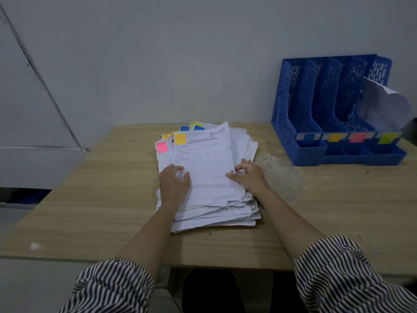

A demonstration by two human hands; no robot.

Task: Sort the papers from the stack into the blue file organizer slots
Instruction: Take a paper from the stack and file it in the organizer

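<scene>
At the far left a grey panel (pixel 33 123) leans against the wall, beside the left edge of the wooden table (pixel 101 188). Near the middle of the table, closer to its back edge, lies the stack of papers (pixel 209 206), loose and uneven, with small coloured notes showing at its far end: a pink note (pixel 162 147) on a lower sheet, an orange note (pixel 180 138) on the top sheet (pixel 206 163), and blue ones further back. The left hand (pixel 174 181) rests on the left side of the top sheet, fingers relaxed and spread flat on the paper, gripping nothing. The right hand (pixel 249 176) is at the right edge of the same sheet; its thumb lies on top and its fingers curl at the edge, so it pinches the sheet. Both striped sleeves (pixel 352 274) are at the front edge of the table. To the right of the stack a pale worn patch (pixel 277 170) marks the table top. At the back right corner stands the blue file organizer (pixel 300 109), well apart from the stack, with blue, orange, red and yellow-green labels along its front. Its rightmost slot holds a curled white paper (pixel 383 105).
</scene>
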